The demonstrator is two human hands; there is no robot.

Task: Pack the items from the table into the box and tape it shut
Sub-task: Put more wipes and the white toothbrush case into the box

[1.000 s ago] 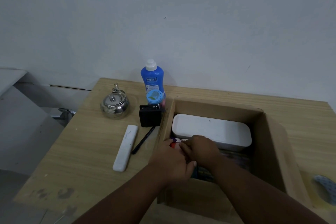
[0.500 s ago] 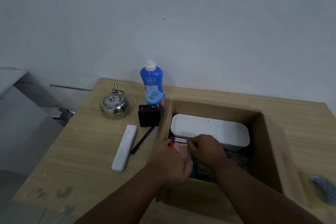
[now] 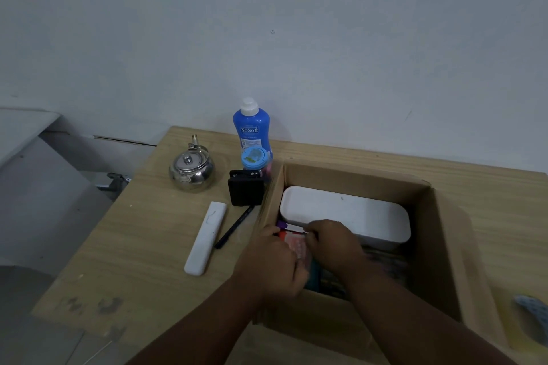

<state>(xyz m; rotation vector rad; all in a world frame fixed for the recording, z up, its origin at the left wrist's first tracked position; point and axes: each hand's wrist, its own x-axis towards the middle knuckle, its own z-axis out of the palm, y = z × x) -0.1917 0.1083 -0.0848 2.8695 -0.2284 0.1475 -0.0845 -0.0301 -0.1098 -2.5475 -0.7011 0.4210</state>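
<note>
Pink-and-white flat packet (image 3: 295, 246): that is what both hands are busy with, low in the near left corner of the open brown cardboard box (image 3: 439, 246). The left hand (image 3: 267, 264) curls round its near side and grips it. The right hand (image 3: 332, 243) has bent fingers on its far edge, but blur hides whether they pinch or only press.

The packet looks light and thin, likely to bend or slide, so it is best held by its edges and tucked flat. Just beyond it lies a white rounded plastic container (image 3: 350, 213), rigid and already packed.

Outside on the wooden table (image 3: 133, 246) wait a white slim remote (image 3: 206, 237), a black pen (image 3: 234, 230), a black boxy device (image 3: 246, 191), a blue-lidded jar (image 3: 252, 157), a blue plastic bottle (image 3: 251, 127) that is probably heavy, and a slippery-looking steel kettle (image 3: 191, 169), best lifted by its handle. A tape roll (image 3: 530, 314) sits at the far right.
</note>
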